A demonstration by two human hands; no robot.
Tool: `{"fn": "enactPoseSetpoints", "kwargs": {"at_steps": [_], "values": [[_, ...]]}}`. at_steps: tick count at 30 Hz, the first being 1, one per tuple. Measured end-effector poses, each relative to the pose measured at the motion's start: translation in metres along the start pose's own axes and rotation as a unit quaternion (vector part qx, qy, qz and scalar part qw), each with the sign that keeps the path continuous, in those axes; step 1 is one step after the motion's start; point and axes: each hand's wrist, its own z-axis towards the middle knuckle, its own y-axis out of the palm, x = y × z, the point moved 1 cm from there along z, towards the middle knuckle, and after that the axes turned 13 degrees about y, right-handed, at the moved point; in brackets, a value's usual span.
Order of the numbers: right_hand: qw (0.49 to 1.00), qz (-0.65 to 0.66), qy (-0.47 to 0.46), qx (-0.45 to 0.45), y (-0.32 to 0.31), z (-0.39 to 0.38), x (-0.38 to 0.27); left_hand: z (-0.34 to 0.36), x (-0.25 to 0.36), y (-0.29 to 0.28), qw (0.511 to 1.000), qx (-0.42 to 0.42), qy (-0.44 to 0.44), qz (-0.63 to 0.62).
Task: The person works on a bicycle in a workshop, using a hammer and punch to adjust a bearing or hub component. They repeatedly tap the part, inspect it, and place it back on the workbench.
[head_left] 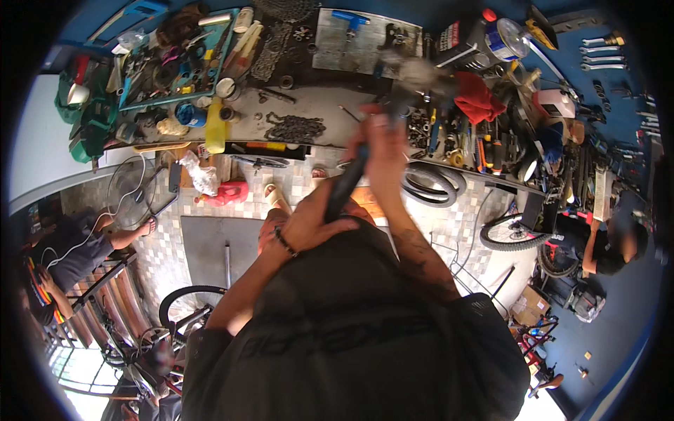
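Note:
My left hand [314, 219], with a dark bracelet at the wrist, is closed around the lower end of a black tube [348, 184]. The tube slants up and away toward the bench. Further along it, my right hand [385, 151] has its fingers curled at the upper end; they are partly smeared by motion. Just beyond the right hand, over the bench edge, is a blurred grey metal part [415, 76]. It looks joined to the tube, but its kind is not clear. A bicycle chain [295, 128] lies coiled on the bench left of my right hand.
The cluttered workbench [239, 126] carries a blue tray [133, 105], a yellow bottle [215, 126], a red cloth [479, 97] and several tools. Tyres [432, 186] lie on the tiled floor. One person [74, 245] sits at left; another [604, 245] is at right near a bicycle wheel [516, 231].

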Motion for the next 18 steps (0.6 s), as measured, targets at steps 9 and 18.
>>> {"fn": "enactPoseSetpoints", "kwargs": {"at_steps": [9,18], "values": [[0.819,-0.091,-0.451,0.343,-0.120,-0.030,-0.233,0.017,-0.090,-0.020,0.968,0.173,-0.064,-0.171],[0.660,-0.209,-0.540,0.479,-0.221,-0.052,-0.428,-0.014,-0.118,-0.029,0.961,0.204,-0.061,-0.176]]}}
